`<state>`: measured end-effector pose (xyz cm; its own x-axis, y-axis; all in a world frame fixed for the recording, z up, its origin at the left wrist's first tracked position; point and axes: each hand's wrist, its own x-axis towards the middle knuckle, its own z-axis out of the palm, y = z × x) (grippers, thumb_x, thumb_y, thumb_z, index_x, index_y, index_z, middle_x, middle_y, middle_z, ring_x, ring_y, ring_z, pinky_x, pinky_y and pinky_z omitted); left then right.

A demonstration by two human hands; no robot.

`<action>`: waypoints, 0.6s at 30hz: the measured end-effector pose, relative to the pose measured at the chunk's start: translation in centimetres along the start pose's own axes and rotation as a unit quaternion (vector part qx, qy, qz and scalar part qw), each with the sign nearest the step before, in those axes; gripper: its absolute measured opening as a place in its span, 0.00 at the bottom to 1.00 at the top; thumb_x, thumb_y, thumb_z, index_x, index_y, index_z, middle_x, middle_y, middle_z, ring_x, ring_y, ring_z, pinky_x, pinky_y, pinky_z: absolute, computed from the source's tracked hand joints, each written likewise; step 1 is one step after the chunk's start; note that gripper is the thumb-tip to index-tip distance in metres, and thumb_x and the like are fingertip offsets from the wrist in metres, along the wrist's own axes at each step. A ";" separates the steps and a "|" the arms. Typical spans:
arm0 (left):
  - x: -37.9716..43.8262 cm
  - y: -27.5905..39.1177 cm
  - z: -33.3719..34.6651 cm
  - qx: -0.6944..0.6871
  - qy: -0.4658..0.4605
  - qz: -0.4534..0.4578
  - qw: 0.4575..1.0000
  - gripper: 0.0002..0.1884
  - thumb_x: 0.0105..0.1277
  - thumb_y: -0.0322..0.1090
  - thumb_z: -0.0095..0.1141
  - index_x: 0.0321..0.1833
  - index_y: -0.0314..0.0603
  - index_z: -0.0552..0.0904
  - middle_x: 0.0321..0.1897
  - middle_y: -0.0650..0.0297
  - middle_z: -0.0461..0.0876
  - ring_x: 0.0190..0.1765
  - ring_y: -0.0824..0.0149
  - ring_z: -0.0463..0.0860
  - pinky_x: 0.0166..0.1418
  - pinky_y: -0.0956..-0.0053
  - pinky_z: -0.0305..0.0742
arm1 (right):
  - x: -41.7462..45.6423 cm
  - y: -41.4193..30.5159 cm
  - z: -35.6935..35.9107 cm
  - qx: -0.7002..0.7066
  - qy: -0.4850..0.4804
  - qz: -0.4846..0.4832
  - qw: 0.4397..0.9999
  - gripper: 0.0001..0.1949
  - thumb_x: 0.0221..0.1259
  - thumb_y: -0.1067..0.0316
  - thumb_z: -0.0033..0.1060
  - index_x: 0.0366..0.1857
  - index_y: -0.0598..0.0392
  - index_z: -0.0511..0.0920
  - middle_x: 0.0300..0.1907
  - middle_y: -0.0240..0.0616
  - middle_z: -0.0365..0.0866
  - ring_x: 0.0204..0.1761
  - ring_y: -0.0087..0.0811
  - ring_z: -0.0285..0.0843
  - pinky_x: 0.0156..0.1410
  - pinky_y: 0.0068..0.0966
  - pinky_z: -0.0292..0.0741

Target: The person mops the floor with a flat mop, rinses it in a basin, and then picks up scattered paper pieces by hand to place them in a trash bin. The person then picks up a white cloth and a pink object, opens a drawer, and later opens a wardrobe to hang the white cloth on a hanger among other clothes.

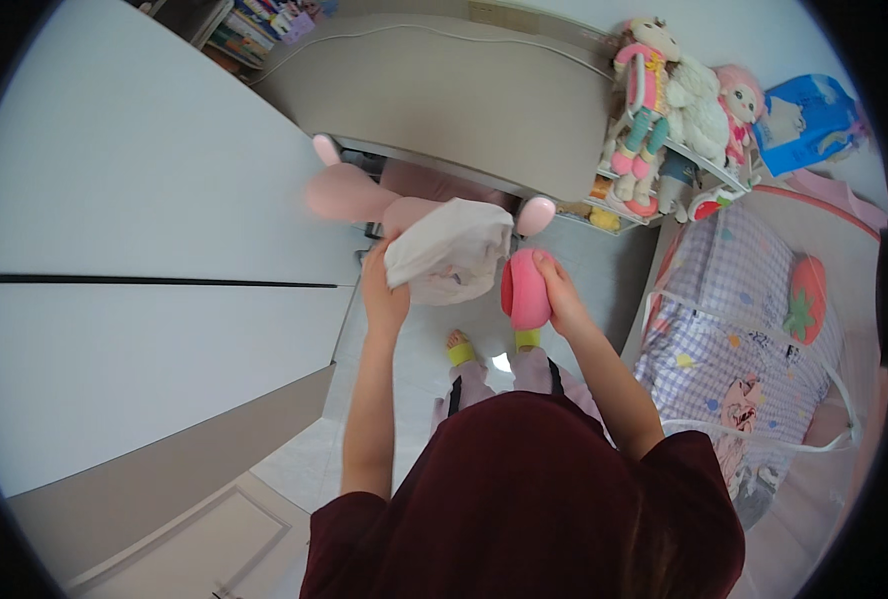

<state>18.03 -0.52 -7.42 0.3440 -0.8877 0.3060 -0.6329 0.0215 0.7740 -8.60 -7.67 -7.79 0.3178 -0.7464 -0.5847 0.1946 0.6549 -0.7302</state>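
Note:
My left hand [385,281] grips the left edge of a white cloth item [451,243], which hangs loosely in folds. In my right hand [560,292] is a soft pink item [530,288] with a red part on its left side; its exact kind I cannot tell. The two items are close together but look apart. Behind the cloth stands a pink chair [350,192] with rounded parts, partly hidden by it.
A beige desk [451,97] lies ahead, a white cabinet [152,165] at the left. Dolls [642,97] sit on a white rack [714,168] at the right, above a netted bed with a checked quilt [721,352]. Books [245,37] stand at the upper left.

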 end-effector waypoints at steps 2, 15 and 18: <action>-3.1 -1.4 -1.6 -0.076 0.069 -0.156 0.983 0.20 0.63 0.27 0.49 0.59 0.34 0.72 0.57 0.51 0.74 0.57 0.54 0.76 0.61 0.63 0.70 | 0.3 1.3 1.1 -0.050 -0.002 -0.018 0.999 0.25 0.67 0.45 0.51 0.56 0.56 0.72 0.48 0.36 0.78 0.48 0.27 0.76 0.55 0.26 0.74; -1.5 -14.3 -0.5 -0.335 0.000 -0.532 0.777 0.26 0.63 0.44 0.59 0.57 0.31 0.75 0.43 0.56 0.81 0.41 0.63 0.82 0.42 0.68 0.76 | -0.8 1.6 6.6 0.079 -0.002 -0.018 0.997 0.23 0.67 0.50 0.49 0.58 0.55 0.68 0.52 0.35 0.75 0.53 0.29 0.74 0.57 0.30 0.72; -2.0 -14.4 0.4 -0.366 0.004 -0.524 0.769 0.27 0.63 0.44 0.58 0.58 0.29 0.74 0.44 0.55 0.81 0.40 0.62 0.82 0.41 0.68 0.76 | -1.1 1.8 6.0 0.056 -0.012 -0.030 0.998 0.23 0.67 0.50 0.49 0.58 0.55 0.68 0.53 0.36 0.75 0.54 0.29 0.74 0.58 0.31 0.72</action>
<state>26.16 0.79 -19.40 0.4060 -0.5907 -0.6973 0.5533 -0.4484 0.7020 -3.06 -4.95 -6.39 0.3251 -0.7825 -0.5309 0.3165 0.6191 -0.7187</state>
